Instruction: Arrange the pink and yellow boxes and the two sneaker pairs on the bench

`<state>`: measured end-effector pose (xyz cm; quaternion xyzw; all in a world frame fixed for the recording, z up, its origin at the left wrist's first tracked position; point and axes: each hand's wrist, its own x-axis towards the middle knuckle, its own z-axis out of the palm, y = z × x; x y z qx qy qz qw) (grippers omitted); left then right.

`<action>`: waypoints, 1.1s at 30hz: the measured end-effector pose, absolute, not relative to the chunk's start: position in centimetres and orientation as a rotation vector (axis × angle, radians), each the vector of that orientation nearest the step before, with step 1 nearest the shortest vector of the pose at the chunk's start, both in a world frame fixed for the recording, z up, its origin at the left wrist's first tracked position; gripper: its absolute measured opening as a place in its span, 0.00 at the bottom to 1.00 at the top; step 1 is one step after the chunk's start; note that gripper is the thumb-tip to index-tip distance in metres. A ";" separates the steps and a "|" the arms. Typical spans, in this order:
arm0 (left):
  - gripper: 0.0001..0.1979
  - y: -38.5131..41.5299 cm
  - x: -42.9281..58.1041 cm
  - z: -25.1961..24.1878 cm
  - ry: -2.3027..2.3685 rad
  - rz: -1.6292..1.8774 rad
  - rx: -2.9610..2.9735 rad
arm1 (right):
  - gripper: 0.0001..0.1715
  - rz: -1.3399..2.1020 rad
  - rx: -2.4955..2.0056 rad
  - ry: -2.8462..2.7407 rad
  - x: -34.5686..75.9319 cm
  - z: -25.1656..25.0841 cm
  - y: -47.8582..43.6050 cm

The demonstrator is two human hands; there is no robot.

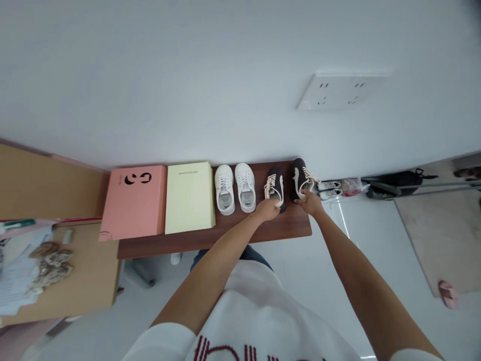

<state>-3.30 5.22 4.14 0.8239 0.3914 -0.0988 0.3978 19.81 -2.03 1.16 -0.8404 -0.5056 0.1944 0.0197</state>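
The left hand (268, 209) has its grip clamped on the heel collar of the left black sneaker (277, 176), the right hand (310, 201) likewise on the right black sneaker (298, 166), right of centre in the frame, at the table (287, 229). Both look light and pliable; the heel seems the firmest hold.

The left hand (268, 209) hides part of the heel end of one dark shoe (277, 181); the right hand (310, 202) covers part of the other dark shoe (298, 174); the red letters (250, 352) on the shirt (255, 311) are cut by the lower edge; the papers (17, 281) are cut at the left edge, and their writing is too small for reading; likewise the print (225, 201) inside the white shoes (245, 178); the pink slipper (448, 294) is blurred.
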 end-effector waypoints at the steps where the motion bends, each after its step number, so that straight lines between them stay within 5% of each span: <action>1: 0.16 5.4 -3.1 4.4 0.985 -0.249 2.102 | 0.21 0.571 -2.636 -1.630 19.6 1.5 -2.0; 12: 0.17 6.4 -1.5 5.5 0.929 -0.373 2.274 | 0.20 0.454 -2.662 -2.139 16.5 3.1 -0.7; 33: 0.19 6.0 1.8 4.6 1.007 -0.492 2.212 | 0.16 0.537 -2.726 -2.180 16.0 1.8 -0.7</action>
